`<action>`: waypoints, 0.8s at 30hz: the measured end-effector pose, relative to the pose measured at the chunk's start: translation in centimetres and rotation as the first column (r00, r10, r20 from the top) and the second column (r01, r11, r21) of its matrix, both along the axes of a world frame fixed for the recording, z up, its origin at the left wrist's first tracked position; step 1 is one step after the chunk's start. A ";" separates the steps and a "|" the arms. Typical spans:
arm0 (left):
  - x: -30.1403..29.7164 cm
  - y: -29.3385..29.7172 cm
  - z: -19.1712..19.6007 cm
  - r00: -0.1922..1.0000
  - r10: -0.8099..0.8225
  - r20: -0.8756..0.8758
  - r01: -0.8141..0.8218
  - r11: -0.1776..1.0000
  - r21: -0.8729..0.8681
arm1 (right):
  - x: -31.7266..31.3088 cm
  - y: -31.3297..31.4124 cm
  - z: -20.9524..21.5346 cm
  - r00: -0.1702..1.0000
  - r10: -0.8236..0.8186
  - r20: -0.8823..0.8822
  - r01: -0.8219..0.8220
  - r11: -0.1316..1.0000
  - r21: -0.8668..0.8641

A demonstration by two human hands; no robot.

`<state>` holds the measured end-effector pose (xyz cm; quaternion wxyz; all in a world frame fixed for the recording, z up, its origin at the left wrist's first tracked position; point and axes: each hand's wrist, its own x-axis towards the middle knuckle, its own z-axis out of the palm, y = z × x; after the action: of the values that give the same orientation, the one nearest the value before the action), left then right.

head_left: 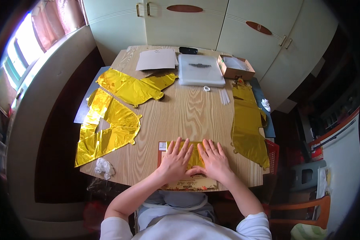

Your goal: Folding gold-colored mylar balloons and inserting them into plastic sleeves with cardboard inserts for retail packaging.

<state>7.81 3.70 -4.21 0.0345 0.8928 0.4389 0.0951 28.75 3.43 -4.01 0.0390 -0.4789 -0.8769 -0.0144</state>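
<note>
My left hand (174, 163) and my right hand (216, 163) lie flat, fingers stretched out and thumbs meeting. Both press on a folded piece of shiny gold foil (195, 154), probably a flat foil balloon. Beneath the foil, at the table's near edge, is a printed card (192, 185) with a leafy autumn pattern. My palms and fingers cover much of both. To the left lie two flat gold foil balloons, one nearer (122, 132) and one farther (132, 89). Another gold foil balloon (250, 130) stretches along the right side of the table.
Toward the back of the wooden table (196, 110) are a sheaf of grey-white cards (157, 60), a stack of clear plastic bags (201, 75), an open cardboard box (237, 73) and a black object (188, 51). A white roll (207, 89), thin white strips (224, 97) and crumpled tissue (105, 168) lie about.
</note>
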 end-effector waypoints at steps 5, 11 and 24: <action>0.2 -0.2 -0.2 0.999 0.030 -0.014 -0.030 1.000 -0.001 | 0.0 -0.2 0.1 0.999 -0.028 -0.034 0.029 0.999 0.021; 0.1 -0.4 -0.2 1.000 0.030 -0.006 -0.030 1.000 0.008 | 0.3 -4.3 1.7 0.988 0.139 -0.071 -0.138 0.990 0.015; -0.6 -2.6 1.0 0.999 -0.046 -0.028 0.044 0.997 -0.063 | 0.6 -9.9 1.8 0.943 0.157 -0.293 -0.171 0.985 -0.021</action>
<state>7.19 1.08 -3.26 0.0580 0.9022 0.4221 0.0674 29.37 -6.45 -2.17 0.1572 -0.4019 -0.8986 0.0793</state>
